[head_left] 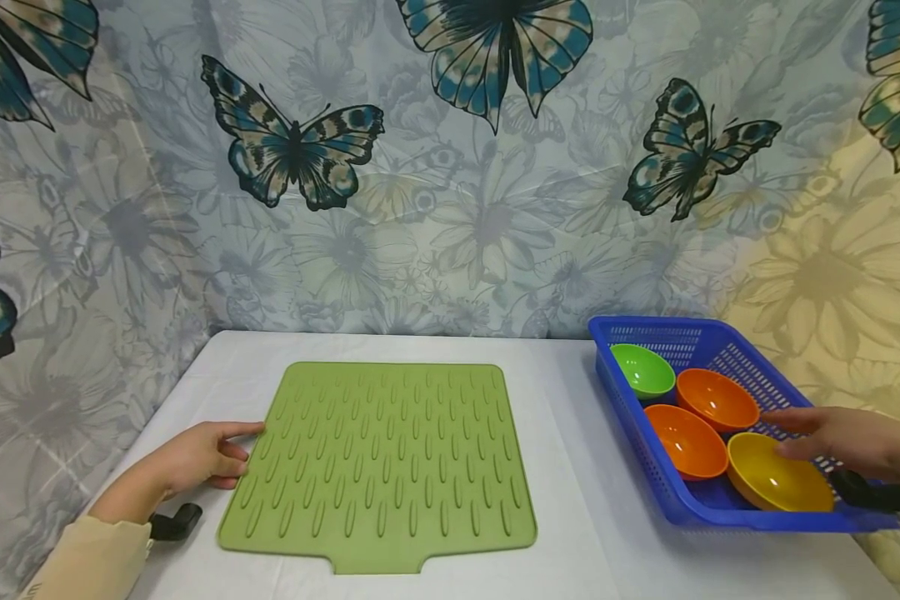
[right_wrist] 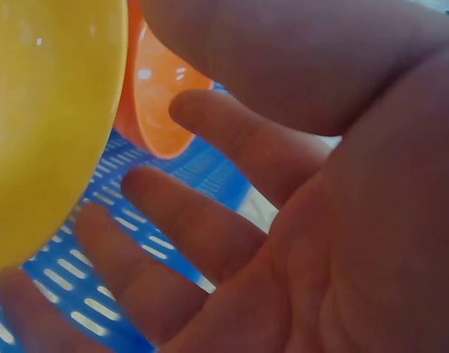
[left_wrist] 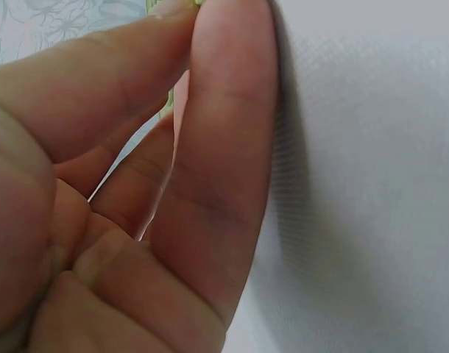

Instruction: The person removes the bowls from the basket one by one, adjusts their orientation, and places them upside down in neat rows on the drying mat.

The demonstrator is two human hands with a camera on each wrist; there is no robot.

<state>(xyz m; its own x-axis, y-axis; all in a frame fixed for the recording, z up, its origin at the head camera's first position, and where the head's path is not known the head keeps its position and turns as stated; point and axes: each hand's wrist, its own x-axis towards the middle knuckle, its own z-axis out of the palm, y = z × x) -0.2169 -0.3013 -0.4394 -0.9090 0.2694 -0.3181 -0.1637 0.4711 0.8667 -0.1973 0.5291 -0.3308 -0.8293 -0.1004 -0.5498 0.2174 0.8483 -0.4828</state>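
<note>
Here's the green drying mat (head_left: 378, 458), lying flat on the white tablecloth (head_left: 566, 475), matte all over, with rows of slim raised ridges, rounded corners and a short tab jutting from the near edge. Over on the right sits the blue plastic basket (head_left: 750, 522), its sides pierced with slots, and inside it four glossy bowls: a green bowl (head_left: 645, 372) at the far left, a far orange bowl (head_left: 717, 400) beside it, a near orange bowl (head_left: 686, 443) and, nearest the right hand (head_left: 855, 446), a yellow bowl (head_left: 780, 475).

Now the fingers! The left hand (head_left: 198, 458) is at the mat's left edge, thumb and a finger pinching it. The right hand is inside the basket, fingers spread well apart and nearly straight, gripping nothing; the thumb overlaps the yellow bowl's rim, though whether it touches, I can't tell.

The wrist views add their bit — on the left, the thumb and fingertip come together on a mere sliver of green, something the head view hides behind the hand. On the right, the palm lies in full sight, with gaps between the fingers and the basket's slotted wall showing through.
</note>
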